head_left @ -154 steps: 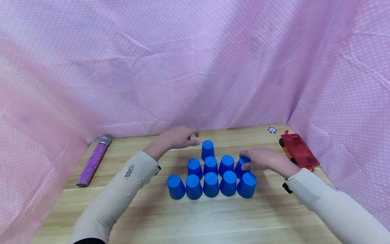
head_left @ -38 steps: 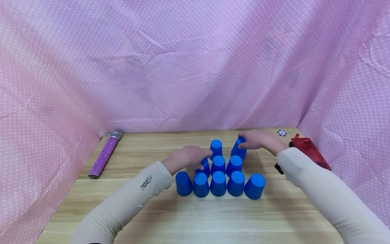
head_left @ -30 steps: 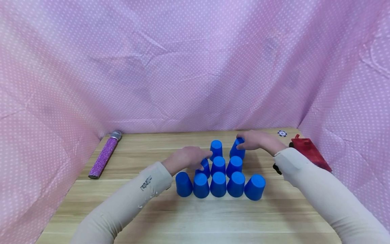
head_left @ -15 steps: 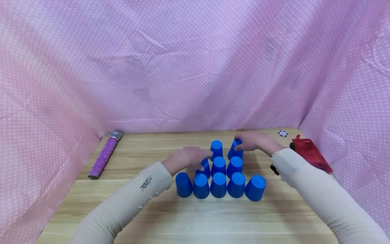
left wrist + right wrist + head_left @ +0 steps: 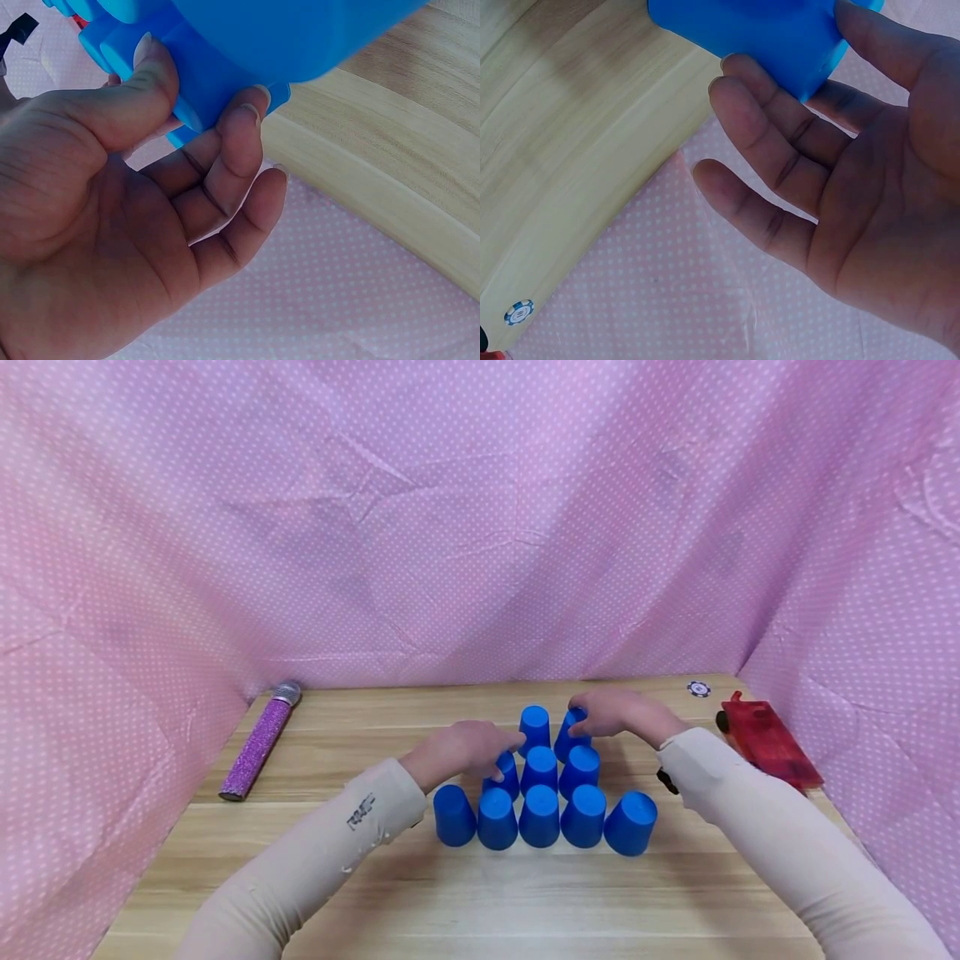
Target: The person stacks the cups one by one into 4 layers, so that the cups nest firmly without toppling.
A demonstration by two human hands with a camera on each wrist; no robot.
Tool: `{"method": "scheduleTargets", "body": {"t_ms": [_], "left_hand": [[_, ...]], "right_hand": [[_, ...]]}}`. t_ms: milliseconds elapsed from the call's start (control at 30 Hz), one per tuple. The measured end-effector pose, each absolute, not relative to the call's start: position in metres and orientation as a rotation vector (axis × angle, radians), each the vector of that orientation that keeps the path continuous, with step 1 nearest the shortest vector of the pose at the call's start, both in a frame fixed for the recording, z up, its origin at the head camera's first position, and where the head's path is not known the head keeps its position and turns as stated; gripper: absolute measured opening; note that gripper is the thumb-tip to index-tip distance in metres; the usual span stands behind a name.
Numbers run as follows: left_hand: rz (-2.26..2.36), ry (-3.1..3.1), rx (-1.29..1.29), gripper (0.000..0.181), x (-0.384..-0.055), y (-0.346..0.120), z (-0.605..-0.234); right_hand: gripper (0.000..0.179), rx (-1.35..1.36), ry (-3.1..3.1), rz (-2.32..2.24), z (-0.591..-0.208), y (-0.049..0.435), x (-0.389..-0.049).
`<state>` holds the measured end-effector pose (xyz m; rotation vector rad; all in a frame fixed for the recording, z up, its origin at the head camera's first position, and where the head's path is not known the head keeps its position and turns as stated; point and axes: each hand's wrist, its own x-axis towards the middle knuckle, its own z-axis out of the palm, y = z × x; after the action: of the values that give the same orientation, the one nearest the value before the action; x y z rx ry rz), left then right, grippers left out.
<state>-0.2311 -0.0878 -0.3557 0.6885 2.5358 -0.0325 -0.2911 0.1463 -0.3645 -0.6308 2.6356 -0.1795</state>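
Blue plastic cups stand upside down on the wooden table in rows. My left hand (image 5: 467,750) holds the leftmost cup (image 5: 506,773) of the middle row between thumb and fingers; in the left wrist view that hand (image 5: 142,187) has its thumb and fingertips around the cup (image 5: 202,75). At the back row, my right hand (image 5: 618,714) grips the right-hand cup (image 5: 572,739), which leans slightly. The right wrist view shows the cup (image 5: 757,37) between its thumb and fingers. The other back cup (image 5: 534,727) stands just left of it, a small gap between.
In the front row stand several cups (image 5: 539,818), the rightmost slightly apart. A purple glitter microphone (image 5: 262,743) lies at the left. A red toy car (image 5: 772,743) and a poker chip (image 5: 699,689) lie at the right. Pink dotted cloth (image 5: 480,527) surrounds the table.
My right hand has brought a cup from the middle row to the back row and slid it left toward the other back cup. My left hand has come down onto the middle row's left cup.
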Motion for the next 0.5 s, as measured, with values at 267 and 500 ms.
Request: {"method": "scheduleTargets", "body": {"t_ms": [267, 500], "left_hand": [[-0.021, 2.530, 0.683, 0.049, -0.2316, -0.0882, -0.3549], [-0.015, 2.524, 0.685, 0.048, -0.2326, -0.0884, -0.3555]], "right_hand": [[0.050, -0.638, 2.630, -0.189, -0.3660, 0.1436, -0.2908], [0.050, -0.641, 2.621, -0.182, -0.3638, 0.1414, -0.2895]]}}
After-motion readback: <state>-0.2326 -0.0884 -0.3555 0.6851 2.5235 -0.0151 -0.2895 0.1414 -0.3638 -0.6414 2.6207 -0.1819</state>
